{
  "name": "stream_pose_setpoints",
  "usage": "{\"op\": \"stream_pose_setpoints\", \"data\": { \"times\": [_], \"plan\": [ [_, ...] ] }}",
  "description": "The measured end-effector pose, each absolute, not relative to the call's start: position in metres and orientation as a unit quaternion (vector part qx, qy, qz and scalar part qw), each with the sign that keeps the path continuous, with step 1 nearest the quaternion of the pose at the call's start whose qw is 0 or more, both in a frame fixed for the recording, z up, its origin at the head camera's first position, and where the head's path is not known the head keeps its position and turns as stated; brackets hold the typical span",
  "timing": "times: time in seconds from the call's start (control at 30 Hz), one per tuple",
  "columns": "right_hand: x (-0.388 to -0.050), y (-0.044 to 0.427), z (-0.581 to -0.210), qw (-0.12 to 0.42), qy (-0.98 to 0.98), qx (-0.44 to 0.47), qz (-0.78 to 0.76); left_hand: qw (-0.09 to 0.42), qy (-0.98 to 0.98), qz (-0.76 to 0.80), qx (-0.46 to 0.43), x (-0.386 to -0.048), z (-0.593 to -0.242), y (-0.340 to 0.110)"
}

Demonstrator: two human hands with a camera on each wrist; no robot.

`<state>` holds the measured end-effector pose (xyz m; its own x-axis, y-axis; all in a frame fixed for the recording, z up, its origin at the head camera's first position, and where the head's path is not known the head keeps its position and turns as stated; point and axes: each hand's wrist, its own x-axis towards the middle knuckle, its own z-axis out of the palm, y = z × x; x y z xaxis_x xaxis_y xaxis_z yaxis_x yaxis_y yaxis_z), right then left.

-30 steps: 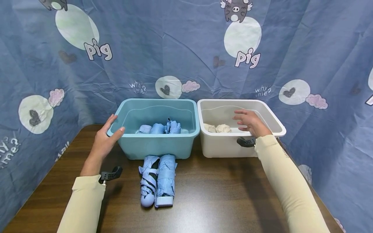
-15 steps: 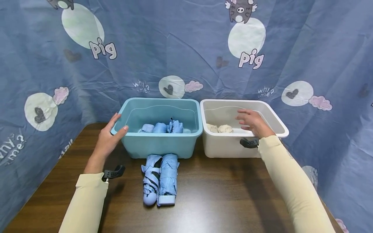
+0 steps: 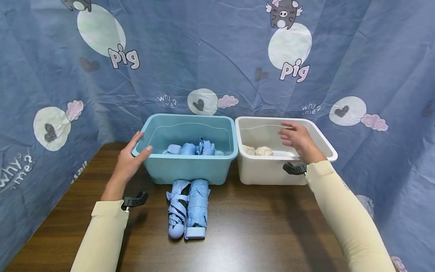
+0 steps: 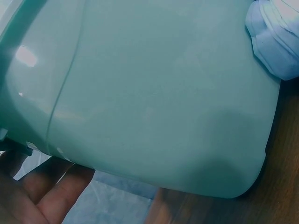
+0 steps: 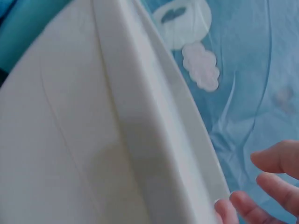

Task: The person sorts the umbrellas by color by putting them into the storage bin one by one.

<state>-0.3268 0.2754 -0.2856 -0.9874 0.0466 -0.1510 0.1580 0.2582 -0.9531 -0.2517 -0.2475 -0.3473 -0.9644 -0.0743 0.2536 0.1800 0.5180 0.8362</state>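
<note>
The left hand (image 3: 128, 162) rests on the left end of the teal bin (image 3: 185, 170), thumb at the front rim and fingers along the side. In the left wrist view, fingers (image 4: 65, 189) lie at the edge of the teal wall (image 4: 154, 102). Over the white bin (image 3: 268, 170) hovers the right hand (image 3: 300, 141), fingers spread and holding nothing. The right wrist view has its fingertips (image 5: 247, 198) beside the white bin's edge (image 5: 154, 121). Several rolled blue bundles (image 3: 188, 149) lie in the teal bin, and cream bundles (image 3: 263, 151) in the white one.
Two folded blue umbrellas, one with a rounded handle (image 3: 176, 230) and one with a flat end (image 3: 195, 232), lie side by side before the teal bin on the brown wooden table (image 3: 251, 234). A blue patterned curtain (image 3: 224, 49) hangs behind the bins.
The view has shifted slightly, so the bins appear a little further right. The right hand has risen and turned slightly; the left hand keeps its place on the teal bin.
</note>
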Motion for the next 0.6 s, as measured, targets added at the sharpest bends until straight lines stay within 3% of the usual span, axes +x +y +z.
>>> {"op": "stream_pose_setpoints", "data": {
  "times": [0.6],
  "plan": [
    [-0.272,0.237,-0.265,0.07,0.756,-0.058,-0.648,0.132,-0.868,-0.478,-0.027,-0.253,-0.349,-0.247]
  ]
}}
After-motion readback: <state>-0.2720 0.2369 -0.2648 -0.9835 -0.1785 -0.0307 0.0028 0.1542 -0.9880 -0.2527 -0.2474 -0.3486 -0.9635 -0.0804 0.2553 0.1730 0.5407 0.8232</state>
